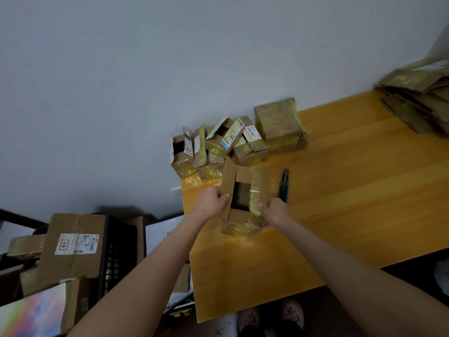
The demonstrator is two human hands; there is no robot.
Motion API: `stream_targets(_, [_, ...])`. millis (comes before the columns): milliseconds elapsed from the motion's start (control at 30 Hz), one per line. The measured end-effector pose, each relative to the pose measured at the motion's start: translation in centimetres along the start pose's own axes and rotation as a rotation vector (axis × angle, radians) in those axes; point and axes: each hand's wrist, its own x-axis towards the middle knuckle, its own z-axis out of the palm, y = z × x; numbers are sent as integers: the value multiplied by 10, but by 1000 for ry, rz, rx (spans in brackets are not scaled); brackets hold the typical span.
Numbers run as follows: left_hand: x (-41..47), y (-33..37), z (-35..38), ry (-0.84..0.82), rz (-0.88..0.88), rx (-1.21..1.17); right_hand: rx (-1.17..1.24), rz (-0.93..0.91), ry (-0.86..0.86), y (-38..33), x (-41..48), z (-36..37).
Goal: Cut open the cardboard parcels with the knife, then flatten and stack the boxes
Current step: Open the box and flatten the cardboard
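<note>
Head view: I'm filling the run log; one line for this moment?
left hand holds open box flap | right hand holds its taped side | knife lies on table

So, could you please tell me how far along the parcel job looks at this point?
Done: a pile of flattened boxes sits at the far right corner of the table. In hand: the left hand and right hand grip an opened box, with the knife lying beside it. Left: the small boxes by the wall, several with flaps open, need flattening, and the larger taped box looks still sealed.
</note>
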Motion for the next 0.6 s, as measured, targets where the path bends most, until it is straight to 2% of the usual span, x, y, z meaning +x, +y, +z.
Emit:
stream_targets(133, [-1,8,12,140,54,9,-114,0,68,-17,5,-12])
stream_targets(267, [-4,19,18,65,134,-29,-172,117,151,-25,9,-22])
stream_targets(367, [-6,16,11,44,140,-67,-184,51,110,-22,8,-32])
stream_targets(433, [-7,12,1,46,125,-91,-31,-14,44,-19,9,-37])
stream_targets(533, [-7,10,-13,29,109,-153,320,-28,-32,-17,5,-45])
stream_targets(600, [-7,13,-20,40,117,-176,415,-32,-16,-15,1,-50])
